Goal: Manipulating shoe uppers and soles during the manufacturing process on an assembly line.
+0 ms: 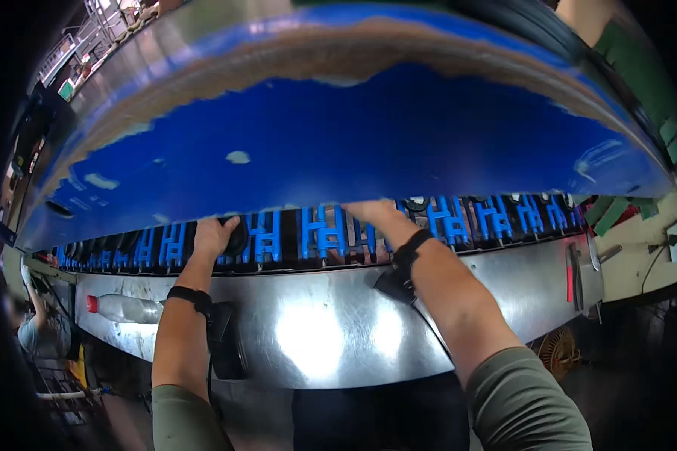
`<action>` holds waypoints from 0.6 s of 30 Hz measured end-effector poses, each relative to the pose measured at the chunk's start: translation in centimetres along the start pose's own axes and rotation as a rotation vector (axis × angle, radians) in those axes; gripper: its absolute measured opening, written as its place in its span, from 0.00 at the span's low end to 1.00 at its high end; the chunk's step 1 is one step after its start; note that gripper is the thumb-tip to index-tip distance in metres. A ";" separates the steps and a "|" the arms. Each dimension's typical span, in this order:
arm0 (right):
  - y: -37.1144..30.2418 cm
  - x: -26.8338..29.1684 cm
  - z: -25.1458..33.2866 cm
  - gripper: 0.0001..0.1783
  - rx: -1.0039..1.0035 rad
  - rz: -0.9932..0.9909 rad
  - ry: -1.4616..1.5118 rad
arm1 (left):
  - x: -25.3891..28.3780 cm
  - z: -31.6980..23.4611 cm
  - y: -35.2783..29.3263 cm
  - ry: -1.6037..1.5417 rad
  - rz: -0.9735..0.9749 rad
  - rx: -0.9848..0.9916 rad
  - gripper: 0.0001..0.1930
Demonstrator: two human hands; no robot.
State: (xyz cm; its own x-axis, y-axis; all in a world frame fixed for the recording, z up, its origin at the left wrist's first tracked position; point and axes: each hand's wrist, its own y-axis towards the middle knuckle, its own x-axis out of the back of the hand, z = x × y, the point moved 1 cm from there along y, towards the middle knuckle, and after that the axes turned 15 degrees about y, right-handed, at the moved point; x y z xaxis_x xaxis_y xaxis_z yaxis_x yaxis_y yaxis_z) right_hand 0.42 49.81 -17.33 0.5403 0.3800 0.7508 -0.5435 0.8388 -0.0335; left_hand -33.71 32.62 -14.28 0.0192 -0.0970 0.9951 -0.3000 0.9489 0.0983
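A row of blue metal frames (266,239) runs across in front of me beneath the lower edge of a blue hood (316,143). My left hand (214,236) reaches in among them at the left of centre. Its thumb lies against a black rounded piece (237,237), and the other fingers are mostly hidden. To the right, my right hand (371,212) reaches under the hood's edge above the frames. Its fingertips are out of sight, so what they touch does not show. Black straps with dark boxes hang from both wrists.
A steel ledge (278,289) spans the front. A clear bottle with a red cap (124,308) lies at its left. Red-handled and dark tools (575,278) rest at its right end. A fan (558,352) stands below right. Another person (41,334) is at far left.
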 end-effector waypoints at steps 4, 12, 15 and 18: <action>-12.1 8.5 2.9 0.39 -0.235 0.046 1.199 | 9.3 -9.4 -7.1 0.057 0.076 -0.254 0.36; -43.5 10.7 -1.0 0.44 -0.212 -0.247 0.602 | 40.3 -28.7 -7.3 -0.025 -0.965 -0.814 0.28; -45.3 8.5 0.6 0.41 -0.182 -0.408 0.353 | 41.5 -23.9 0.1 -0.052 -0.435 -0.396 0.35; -45.6 6.5 1.3 0.38 -0.206 -0.571 0.385 | 40.5 -29.5 0.8 0.030 -0.153 -0.462 0.35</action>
State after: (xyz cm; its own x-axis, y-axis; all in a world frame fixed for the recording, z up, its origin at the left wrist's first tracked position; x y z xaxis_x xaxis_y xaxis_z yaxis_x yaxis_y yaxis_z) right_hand 27.89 13.48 -10.01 0.9130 -0.0609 0.4035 0.0030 0.9898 0.1427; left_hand -4.99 38.32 26.44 0.0597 -0.2440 0.9679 0.1634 0.9590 0.2316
